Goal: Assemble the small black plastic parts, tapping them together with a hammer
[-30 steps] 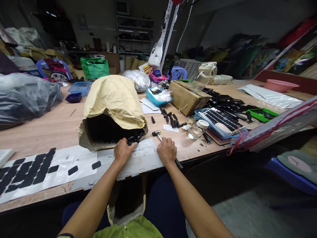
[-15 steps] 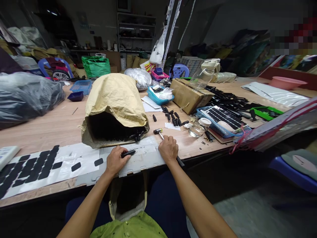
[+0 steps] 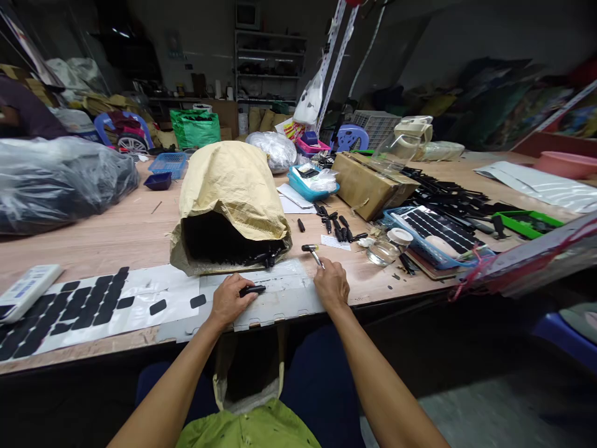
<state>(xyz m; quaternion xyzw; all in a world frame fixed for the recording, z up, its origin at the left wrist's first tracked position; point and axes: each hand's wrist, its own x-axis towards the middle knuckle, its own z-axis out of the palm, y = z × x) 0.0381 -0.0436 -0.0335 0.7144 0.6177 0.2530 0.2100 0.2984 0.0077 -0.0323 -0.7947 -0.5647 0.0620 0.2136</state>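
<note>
My left hand (image 3: pixel 232 300) rests on a grey board (image 3: pixel 275 305) at the table's front edge, its fingers closed on a short black cylindrical part (image 3: pixel 253 290) lying on the board. In my right hand (image 3: pixel 332 286) is a small hammer (image 3: pixel 313 252) with a metal shaft and a dark and yellowish head, held low by the board's right end. The hammer's grip is hidden by my fingers. Just beyond the board lies a tan sack (image 3: pixel 233 186), its dark mouth facing me with several black parts (image 3: pixel 269 257) at the lip.
To the left is a white sheet (image 3: pixel 180 289) with black stickers, beside a white device (image 3: pixel 30 289). Black parts (image 3: pixel 342 230), a clear jar (image 3: pixel 383 252), a blue basket (image 3: pixel 433 249) and a cardboard box (image 3: pixel 370 183) stand right. A person (image 3: pixel 28 109) is at far left.
The camera has turned slightly left, so the scene sits further right. Both hands keep nearly the same places and holds; the end of the hammer's grip no longer shows below my right hand.
</note>
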